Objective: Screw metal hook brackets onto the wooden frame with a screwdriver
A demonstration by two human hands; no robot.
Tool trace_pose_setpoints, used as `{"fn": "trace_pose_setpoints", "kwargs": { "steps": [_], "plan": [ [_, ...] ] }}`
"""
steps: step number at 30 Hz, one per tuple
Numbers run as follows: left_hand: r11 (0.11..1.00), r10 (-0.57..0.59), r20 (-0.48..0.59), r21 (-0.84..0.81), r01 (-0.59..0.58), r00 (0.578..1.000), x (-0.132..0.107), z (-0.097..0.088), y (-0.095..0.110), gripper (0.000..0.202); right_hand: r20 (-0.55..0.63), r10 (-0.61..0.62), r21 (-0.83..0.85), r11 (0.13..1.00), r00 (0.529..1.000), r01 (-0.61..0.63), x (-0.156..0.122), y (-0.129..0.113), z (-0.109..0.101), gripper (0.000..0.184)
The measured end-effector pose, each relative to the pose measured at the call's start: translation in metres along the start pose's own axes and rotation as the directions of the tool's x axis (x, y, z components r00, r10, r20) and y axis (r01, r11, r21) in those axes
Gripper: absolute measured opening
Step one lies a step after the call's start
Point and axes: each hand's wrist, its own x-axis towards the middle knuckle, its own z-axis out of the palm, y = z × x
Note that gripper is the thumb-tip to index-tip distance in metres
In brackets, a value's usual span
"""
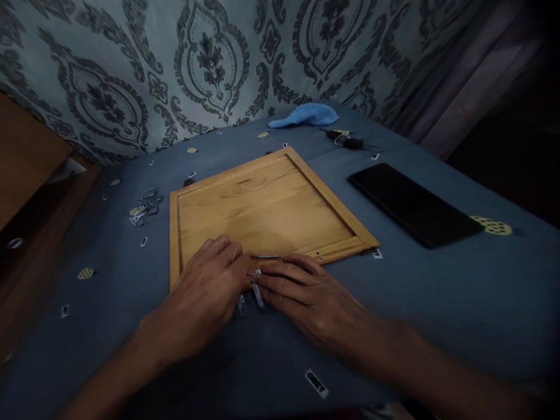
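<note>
A framed wooden panel (258, 210) lies on the blue patterned cloth. At its near edge, my left hand (207, 297) has its fingers curled closed; whatever is inside them is hidden. A thin metal rod (265, 256) spans the gap between my two hands, and I cannot tell which one holds it. The fingers of my right hand (306, 294) are bent together against a small silver metal latch (258, 289), which hangs at the panel's edge. Two small dark holes show in the frame, to the right of my right fingertips.
Several loose metal fittings (146, 207) lie left of the panel. To the right is a black phone (415, 204). Behind it sit dark-handled tools (349, 140) and a crumpled blue cloth (306, 115). A patterned wall (214, 58) borders the far side.
</note>
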Motion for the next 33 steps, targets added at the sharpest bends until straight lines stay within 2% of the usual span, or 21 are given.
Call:
{"fn": "trace_pose_setpoints", "kwargs": {
  "steps": [10,17,25,33],
  "plan": [
    [0.994,-0.002,0.086,0.107,-0.007,0.996,-0.003,0.0,0.004,0.017,-0.024,0.01,0.002,1.0,1.0,-0.01,0.001,-0.001,0.0,0.029],
    [0.987,0.022,0.061,0.158,-0.031,0.998,-0.003,0.004,0.003,0.016,-0.033,0.019,0.002,1.0,0.999,-0.019,0.002,-0.001,0.0,0.031],
    [0.935,0.109,0.084,0.329,-0.13,0.991,-0.003,0.001,0.009,0.019,-0.033,0.011,-0.017,1.0,0.999,-0.012,0.002,-0.001,0.0,0.027],
    [0.872,0.254,0.025,0.427,-0.24,0.967,-0.003,0.002,0.01,0.015,-0.058,0.009,-0.013,1.0,0.998,-0.01,0.002,-0.001,0.002,0.032]
  ]
}}
